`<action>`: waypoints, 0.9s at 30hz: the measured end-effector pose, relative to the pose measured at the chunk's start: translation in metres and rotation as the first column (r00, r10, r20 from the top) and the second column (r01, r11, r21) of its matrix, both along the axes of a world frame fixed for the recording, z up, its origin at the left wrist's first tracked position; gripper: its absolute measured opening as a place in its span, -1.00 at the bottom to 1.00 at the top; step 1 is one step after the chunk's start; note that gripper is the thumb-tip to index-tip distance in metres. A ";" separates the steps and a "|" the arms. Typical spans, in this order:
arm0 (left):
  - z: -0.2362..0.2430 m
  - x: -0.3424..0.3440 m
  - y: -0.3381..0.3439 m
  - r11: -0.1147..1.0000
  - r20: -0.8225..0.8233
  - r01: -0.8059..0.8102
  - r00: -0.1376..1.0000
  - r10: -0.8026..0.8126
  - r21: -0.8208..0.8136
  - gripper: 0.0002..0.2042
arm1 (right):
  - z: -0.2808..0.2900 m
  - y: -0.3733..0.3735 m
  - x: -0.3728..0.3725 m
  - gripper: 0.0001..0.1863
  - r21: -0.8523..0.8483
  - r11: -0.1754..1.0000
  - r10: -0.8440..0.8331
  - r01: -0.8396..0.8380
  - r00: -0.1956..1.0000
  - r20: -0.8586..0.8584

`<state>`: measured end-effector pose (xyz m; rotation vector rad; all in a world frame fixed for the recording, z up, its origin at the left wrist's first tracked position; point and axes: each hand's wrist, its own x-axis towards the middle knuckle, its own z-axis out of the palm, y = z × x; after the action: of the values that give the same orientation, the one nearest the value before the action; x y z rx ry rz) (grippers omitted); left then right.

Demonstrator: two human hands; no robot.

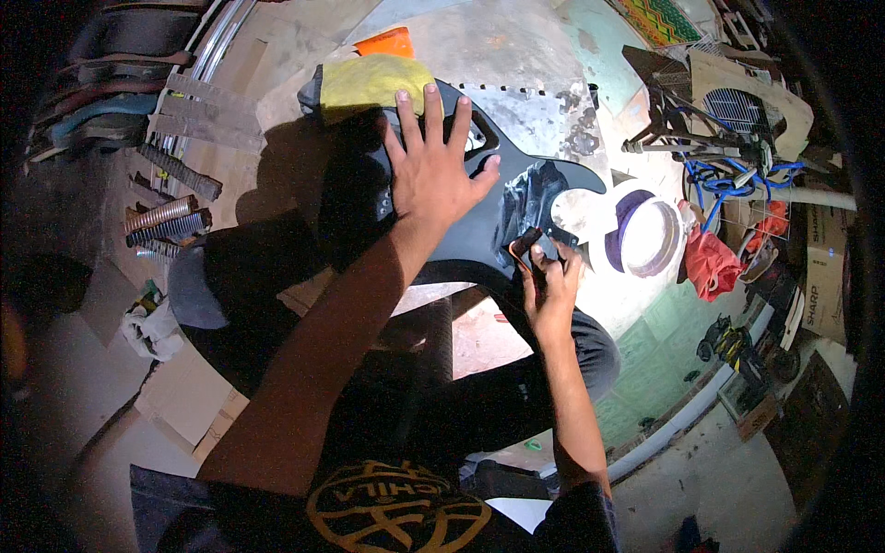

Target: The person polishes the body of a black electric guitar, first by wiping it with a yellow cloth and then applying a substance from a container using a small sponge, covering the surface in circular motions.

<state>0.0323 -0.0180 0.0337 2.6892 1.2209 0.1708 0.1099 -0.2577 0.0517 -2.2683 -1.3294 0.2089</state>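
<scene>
A dark grey moulded panel (452, 241) with curved arms and a cut-out lies across my lap. Spread flat over its upper part, my left hand (431, 182) has its fingertips by a yellow cloth (361, 85) draped over the far edge. My right hand (555, 288) pinches a small dark piece with an orange strip (524, 249) against the panel's right part; its exact kind is not clear. Whitish smears show on the shiny black patch (536, 192) above those fingers. Just right of the panel is a white round tub (616, 245) with a purple inner band, strongly lit.
An orange piece (385, 42) lies beyond the cloth. Blue cord (728, 177), a red bag (712, 265) and wire racks crowd the right. Coiled springs (168, 221) and a cardboard piece (189, 398) lie at left. Dark curved panels (115, 101) are stacked far left.
</scene>
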 end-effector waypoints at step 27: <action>-0.003 0.002 -0.003 1.000 0.062 0.005 0.998 -0.004 -0.016 -0.17 | 0.007 0.030 0.028 -0.54 0.031 0.999 -0.039 0.043 0.993 -0.116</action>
<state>0.0339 -0.0211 0.0303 2.6521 1.1938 0.2412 0.1374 -0.2280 0.0584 -2.2187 -1.2171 0.2960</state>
